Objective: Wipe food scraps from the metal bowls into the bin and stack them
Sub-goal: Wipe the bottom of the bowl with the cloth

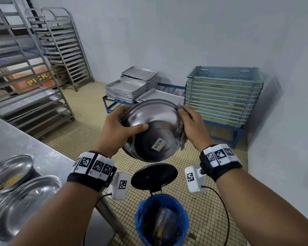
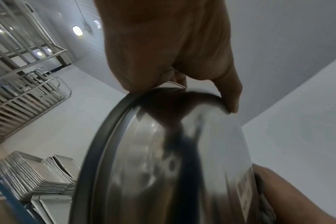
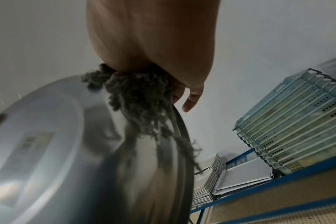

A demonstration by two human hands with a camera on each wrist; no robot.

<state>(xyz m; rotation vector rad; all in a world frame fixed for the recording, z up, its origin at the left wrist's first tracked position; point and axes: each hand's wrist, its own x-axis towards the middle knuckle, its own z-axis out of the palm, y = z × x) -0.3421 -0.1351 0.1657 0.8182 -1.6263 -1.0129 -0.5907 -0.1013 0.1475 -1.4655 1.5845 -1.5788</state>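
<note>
Held bowl (image 1: pixel 150 130): round, shiny stainless metal, tipped with its underside toward the camera; rolled rim up and away, flat base low. A white barcode sticker (image 1: pixel 158 144) sits on the base. Dull reflections, no dents visible. Interior hidden from all views.
Left grip: left hand (image 1: pixel 117 128) clamps the bowl's left rim, thumb pressed flat across the outer wall, fingers curled over the rim to the hidden inner side.
Right grip: right hand (image 1: pixel 192 126) pinches a grey frayed cloth (image 1: pixel 180 132) against the bowl's right rim; loose threads hang below the palm along the wall. Wrist view shows the cloth bunched under the palm, little finger free of the rim.
Bowl position: in the air between both grips, directly above the bin.
Bin (image 1: pixel 161 219): below the grips, blue liner, black lid (image 1: pixel 154 175) standing open, dark scraps inside.
Waiting bowls: two metal bowls on the bench (image 1: pixel 25 139), down and left of the left grip; the far bowl (image 1: pixel 9 173) holds yellowish scraps, the near bowl (image 1: pixel 25 201) looks blurred.
Beyond the grips: stacked metal trays (image 1: pixel 130 86), stacked crates (image 1: pixel 222 96).
</note>
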